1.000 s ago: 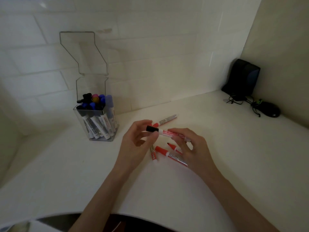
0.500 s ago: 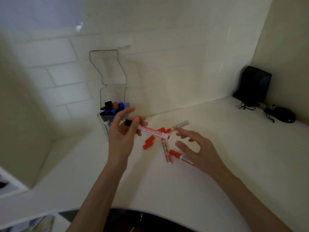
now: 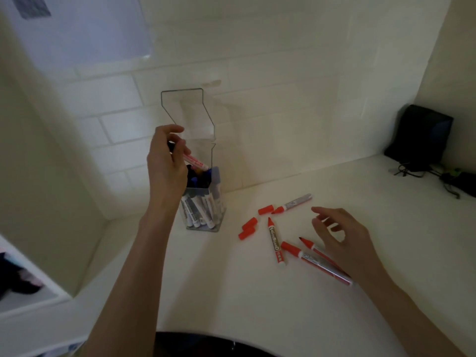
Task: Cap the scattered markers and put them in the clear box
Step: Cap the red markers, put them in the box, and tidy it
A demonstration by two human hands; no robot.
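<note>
My left hand (image 3: 166, 161) pinches a capped marker (image 3: 195, 162) with a black cap and red-printed barrel, tilted tip-down over the mouth of the clear box (image 3: 206, 210). The box stands by the wall with its lid flipped up and holds several capped markers. On the counter lie several red markers: one uncapped (image 3: 275, 239), one by the wall (image 3: 293, 204), and two near my right hand, a capped one (image 3: 315, 261) and an uncapped one (image 3: 307, 243). Three loose red caps (image 3: 265, 209) (image 3: 249, 223) (image 3: 246, 232) lie between box and markers. My right hand (image 3: 342, 240) hovers with relaxed fingers above the markers.
White counter (image 3: 231, 292) runs into a tiled corner. A black speaker (image 3: 419, 135) with cables and a dark mouse (image 3: 463, 182) sit at the far right. A side wall stands at the left, with a shelf edge (image 3: 31, 300) below it.
My left hand carried the black-capped marker up and left to the box mouth. My right hand let go of it and now hovers over the scattered markers. The camera view shifted left.
</note>
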